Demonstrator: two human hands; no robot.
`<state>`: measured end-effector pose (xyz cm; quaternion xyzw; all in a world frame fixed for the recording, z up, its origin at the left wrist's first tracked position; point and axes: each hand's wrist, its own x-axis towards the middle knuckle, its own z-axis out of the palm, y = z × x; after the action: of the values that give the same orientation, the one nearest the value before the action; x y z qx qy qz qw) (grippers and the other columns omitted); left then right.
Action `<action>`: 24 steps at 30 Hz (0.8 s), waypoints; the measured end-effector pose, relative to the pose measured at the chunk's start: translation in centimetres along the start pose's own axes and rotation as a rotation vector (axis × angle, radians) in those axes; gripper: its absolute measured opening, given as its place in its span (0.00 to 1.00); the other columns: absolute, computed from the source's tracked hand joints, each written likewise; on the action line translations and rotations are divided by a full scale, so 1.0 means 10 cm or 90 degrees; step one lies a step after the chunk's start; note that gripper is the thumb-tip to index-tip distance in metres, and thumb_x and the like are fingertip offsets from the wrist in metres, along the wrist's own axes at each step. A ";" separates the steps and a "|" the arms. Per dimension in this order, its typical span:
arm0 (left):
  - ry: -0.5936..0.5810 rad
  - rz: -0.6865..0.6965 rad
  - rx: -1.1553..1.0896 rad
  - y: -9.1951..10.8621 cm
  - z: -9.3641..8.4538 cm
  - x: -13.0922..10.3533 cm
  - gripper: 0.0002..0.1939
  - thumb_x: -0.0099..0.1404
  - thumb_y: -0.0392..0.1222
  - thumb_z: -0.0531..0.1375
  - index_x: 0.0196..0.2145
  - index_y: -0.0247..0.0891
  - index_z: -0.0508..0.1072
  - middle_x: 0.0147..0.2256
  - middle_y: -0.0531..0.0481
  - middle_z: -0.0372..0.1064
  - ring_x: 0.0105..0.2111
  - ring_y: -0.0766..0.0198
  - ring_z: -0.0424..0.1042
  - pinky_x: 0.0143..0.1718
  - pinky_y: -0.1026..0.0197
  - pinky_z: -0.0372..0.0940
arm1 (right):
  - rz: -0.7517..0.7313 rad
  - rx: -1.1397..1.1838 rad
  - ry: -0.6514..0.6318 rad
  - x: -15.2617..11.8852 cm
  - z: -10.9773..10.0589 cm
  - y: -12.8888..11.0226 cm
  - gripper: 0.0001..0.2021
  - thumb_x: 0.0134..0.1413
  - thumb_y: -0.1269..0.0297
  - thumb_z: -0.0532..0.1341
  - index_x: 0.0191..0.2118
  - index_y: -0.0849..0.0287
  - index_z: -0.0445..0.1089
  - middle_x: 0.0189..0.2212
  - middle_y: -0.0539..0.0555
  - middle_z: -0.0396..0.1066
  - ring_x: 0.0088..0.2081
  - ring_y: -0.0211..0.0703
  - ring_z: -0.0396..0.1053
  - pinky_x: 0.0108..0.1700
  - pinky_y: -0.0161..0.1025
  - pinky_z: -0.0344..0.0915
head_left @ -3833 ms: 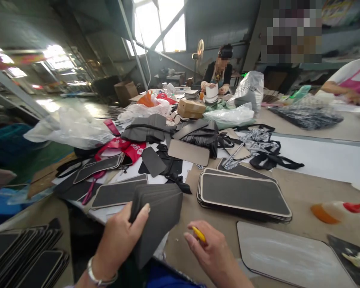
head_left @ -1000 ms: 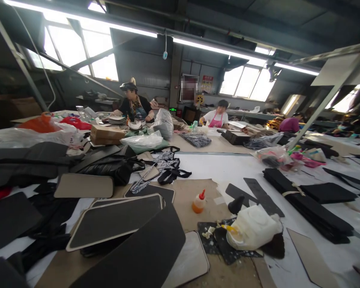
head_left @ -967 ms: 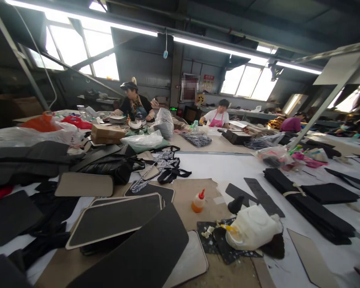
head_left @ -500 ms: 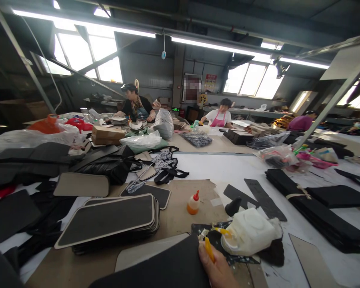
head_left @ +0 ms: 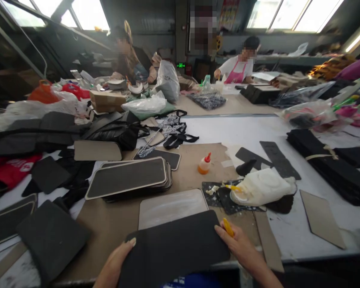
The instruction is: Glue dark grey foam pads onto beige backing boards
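Note:
A black rounded-corner panel [head_left: 174, 244] is held up at the near table edge. My left hand [head_left: 115, 258] grips its left edge, thumb on top. At its upper right corner, my right hand [head_left: 240, 242] pinches the panel and also keeps a yellow handle [head_left: 228, 227] between thumb and fingers; the tool's working end is hidden. Just beyond the panel, partly covered by it, lies a beige panel [head_left: 174, 206] with whitish smears. A white plastic jug [head_left: 265, 185] lies on its side to the right, a second yellow handle [head_left: 233, 187] at its cut opening.
A stack of black panels with pale edges [head_left: 129, 178] stands left of centre. Beyond are a red-capped squeeze bottle [head_left: 204, 165] and a black cone [head_left: 246, 167]. Folded black fabric [head_left: 321, 168] lies right. Two people [head_left: 237, 72] work across the table.
My view has tilted down. My left hand has come into view holding the panel's left side. The black panel sits flatter and nearer the table edge, uncovering more of the beige panel.

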<state>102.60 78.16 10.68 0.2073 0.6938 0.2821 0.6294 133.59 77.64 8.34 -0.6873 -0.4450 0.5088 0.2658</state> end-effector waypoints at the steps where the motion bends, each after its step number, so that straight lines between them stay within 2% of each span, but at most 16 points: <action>1: -0.027 -0.027 -0.012 -0.04 0.01 0.08 0.20 0.49 0.55 0.63 0.34 0.39 0.74 0.32 0.47 0.74 0.35 0.49 0.72 0.33 0.53 0.70 | 0.021 -0.016 0.011 -0.01 0.02 0.06 0.20 0.44 0.42 0.52 0.22 0.57 0.55 0.19 0.45 0.50 0.24 0.36 0.51 0.28 0.35 0.54; 4: -0.121 -0.114 -0.072 -0.17 0.04 0.31 0.20 0.44 0.51 0.67 0.32 0.35 0.74 0.29 0.45 0.74 0.32 0.50 0.73 0.34 0.55 0.69 | 0.053 -0.073 0.037 -0.04 0.08 0.27 0.18 0.44 0.45 0.52 0.21 0.56 0.55 0.18 0.46 0.52 0.23 0.38 0.53 0.28 0.36 0.54; 6: -0.161 -0.148 -0.108 -0.22 0.03 0.40 0.21 0.44 0.50 0.68 0.32 0.34 0.74 0.28 0.44 0.74 0.31 0.53 0.73 0.34 0.56 0.68 | 0.054 -0.095 0.025 -0.02 0.10 0.38 0.18 0.45 0.46 0.51 0.21 0.56 0.56 0.19 0.47 0.56 0.24 0.39 0.56 0.29 0.37 0.56; 9: -0.202 -0.139 -0.126 -0.19 -0.03 0.48 0.20 0.45 0.50 0.67 0.33 0.34 0.73 0.28 0.45 0.74 0.30 0.56 0.73 0.35 0.58 0.67 | 0.063 -0.117 0.003 0.09 0.13 0.49 0.18 0.46 0.46 0.51 0.23 0.57 0.59 0.20 0.49 0.60 0.25 0.41 0.59 0.30 0.37 0.57; 12: -0.233 -0.095 -0.087 -0.07 -0.10 0.61 0.20 0.44 0.49 0.67 0.31 0.33 0.73 0.28 0.46 0.73 0.30 0.58 0.71 0.35 0.60 0.66 | 0.046 -0.154 0.001 0.32 0.16 0.49 0.18 0.48 0.47 0.50 0.26 0.59 0.62 0.23 0.51 0.64 0.28 0.43 0.62 0.32 0.38 0.59; 14: -0.195 -0.033 -0.014 0.00 -0.13 0.78 0.19 0.43 0.50 0.66 0.28 0.32 0.72 0.25 0.46 0.72 0.29 0.59 0.70 0.34 0.60 0.64 | 0.011 -0.203 0.014 0.51 0.18 0.43 0.18 0.51 0.49 0.48 0.29 0.59 0.64 0.26 0.53 0.67 0.31 0.44 0.64 0.34 0.38 0.59; 17: -0.018 0.097 0.187 0.01 -0.12 1.16 0.18 0.45 0.54 0.62 0.21 0.34 0.69 0.19 0.50 0.66 0.23 0.62 0.66 0.26 0.62 0.61 | -0.023 -0.347 0.055 0.80 0.23 0.30 0.17 0.55 0.52 0.47 0.30 0.59 0.64 0.28 0.54 0.69 0.32 0.44 0.66 0.36 0.37 0.58; 19: 0.093 0.143 0.298 -0.02 -0.09 1.42 0.16 0.47 0.54 0.59 0.18 0.37 0.64 0.15 0.55 0.59 0.20 0.65 0.62 0.22 0.63 0.57 | -0.028 -0.477 0.065 0.96 0.26 0.24 0.15 0.57 0.55 0.47 0.31 0.58 0.64 0.28 0.54 0.69 0.33 0.44 0.67 0.35 0.36 0.58; 21: 0.144 0.155 0.345 -0.05 -0.04 1.62 0.15 0.48 0.52 0.58 0.16 0.38 0.61 0.14 0.57 0.55 0.18 0.67 0.58 0.21 0.64 0.53 | -0.014 -0.595 0.058 1.08 0.29 0.21 0.14 0.58 0.57 0.47 0.32 0.57 0.65 0.29 0.54 0.71 0.33 0.43 0.68 0.32 0.35 0.57; 24: 0.172 0.173 0.386 -0.08 0.01 1.77 0.14 0.48 0.50 0.58 0.17 0.39 0.60 0.16 0.57 0.57 0.20 0.66 0.58 0.23 0.64 0.52 | 0.034 -0.704 0.046 1.17 0.36 0.23 0.13 0.60 0.57 0.47 0.35 0.56 0.65 0.31 0.55 0.72 0.32 0.43 0.70 0.28 0.35 0.55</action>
<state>100.65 88.90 -3.23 0.4360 0.7889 0.1691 0.3987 132.04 86.60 -0.13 -0.7523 -0.6191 0.1822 -0.1326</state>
